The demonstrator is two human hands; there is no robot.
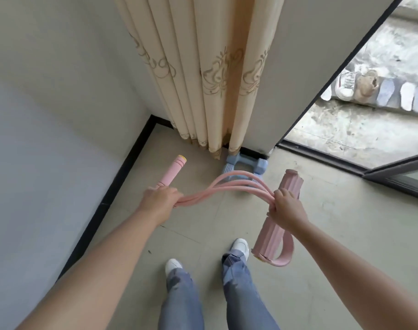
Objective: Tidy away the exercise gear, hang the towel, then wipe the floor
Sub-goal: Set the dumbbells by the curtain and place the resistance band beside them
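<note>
Both hands, left hand (161, 198) & right hand (285, 206), grip the pink stretchy band (227, 184). Loose grip = it snaps back.

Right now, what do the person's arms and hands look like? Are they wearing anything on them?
Both arms are bare right up to the edge of the picture, with no sleeves showing. The left hand and right hand wear no gloves, and I see no watch, bracelet or rings. The fingernails look short and plain.
</note>
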